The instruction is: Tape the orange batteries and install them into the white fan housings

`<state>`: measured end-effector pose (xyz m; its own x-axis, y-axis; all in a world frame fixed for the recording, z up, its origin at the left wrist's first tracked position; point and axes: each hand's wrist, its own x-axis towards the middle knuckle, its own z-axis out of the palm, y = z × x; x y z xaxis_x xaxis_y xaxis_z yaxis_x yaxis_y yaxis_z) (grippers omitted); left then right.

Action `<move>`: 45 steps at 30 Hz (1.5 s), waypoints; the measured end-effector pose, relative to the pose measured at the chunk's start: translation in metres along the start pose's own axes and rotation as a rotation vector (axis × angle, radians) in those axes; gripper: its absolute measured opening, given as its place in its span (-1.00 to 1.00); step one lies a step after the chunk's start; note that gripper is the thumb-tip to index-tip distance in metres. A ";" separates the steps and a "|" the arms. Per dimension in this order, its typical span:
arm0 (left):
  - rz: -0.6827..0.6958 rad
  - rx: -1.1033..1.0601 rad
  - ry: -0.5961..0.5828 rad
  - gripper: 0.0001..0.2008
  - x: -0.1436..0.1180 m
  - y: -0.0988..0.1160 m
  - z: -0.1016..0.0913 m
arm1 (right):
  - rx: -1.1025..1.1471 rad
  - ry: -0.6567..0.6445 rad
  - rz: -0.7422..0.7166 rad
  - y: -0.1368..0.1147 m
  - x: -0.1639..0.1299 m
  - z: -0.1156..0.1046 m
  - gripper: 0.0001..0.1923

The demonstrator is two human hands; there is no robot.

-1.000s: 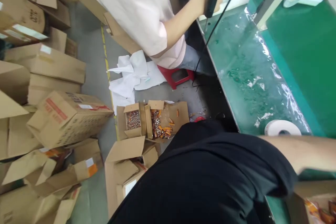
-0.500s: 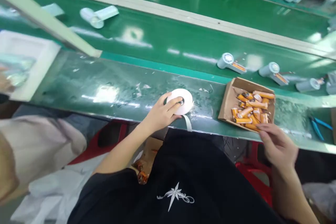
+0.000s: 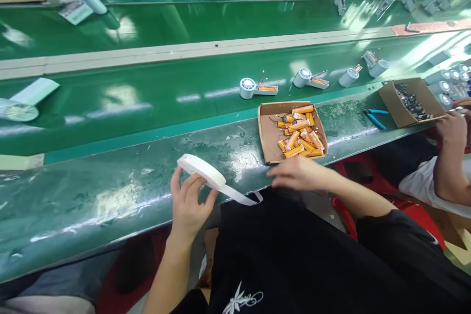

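Note:
My left hand (image 3: 189, 201) grips a roll of white tape (image 3: 204, 169), tilted and raised off the bench, fingers at its rim and core. A loose strip of tape (image 3: 239, 196) runs from the roll to the right and curls at its end near my black shirt. To the right of that end is my right hand (image 3: 296, 172), somewhat blurred, its fingers stretched out to the left with nothing visible in them. Just behind it stands a shallow cardboard box (image 3: 270, 140) holding several orange wrapped battery cells (image 3: 301, 130) with thin wires.
Grey-blue fan housings (image 3: 248, 88) lie on the green conveyor (image 3: 165, 93) beyond the bench. Blue-handled pliers (image 3: 375, 118) and a box of small metal parts (image 3: 395, 108) are at right, near a co-worker's hand (image 3: 454, 127). Red stools stand below the bench edge.
The view has swung to the right. My left hand has lifted and tilted the tape roll. My right hand has left the box's front edge and moved towards the tape's loose end.

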<state>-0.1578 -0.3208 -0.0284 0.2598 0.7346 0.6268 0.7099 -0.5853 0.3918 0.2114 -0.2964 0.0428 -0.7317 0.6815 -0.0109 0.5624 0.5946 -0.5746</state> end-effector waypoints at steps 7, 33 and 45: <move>0.076 -0.057 -0.076 -0.62 0.008 0.028 0.028 | -0.208 -0.028 0.170 0.078 0.010 -0.058 -0.71; 0.329 -0.234 -0.285 -0.55 0.039 0.064 0.009 | -0.138 0.841 -0.486 0.003 -0.013 -0.020 -0.44; 0.315 -0.059 -0.375 -0.56 0.035 0.067 0.004 | 0.824 0.701 -0.096 -0.006 -0.011 0.038 -0.39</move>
<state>-0.0984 -0.3332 0.0177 0.6814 0.5853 0.4394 0.5232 -0.8094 0.2667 0.2011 -0.3235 0.0152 -0.2288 0.8950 0.3829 -0.1085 0.3674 -0.9237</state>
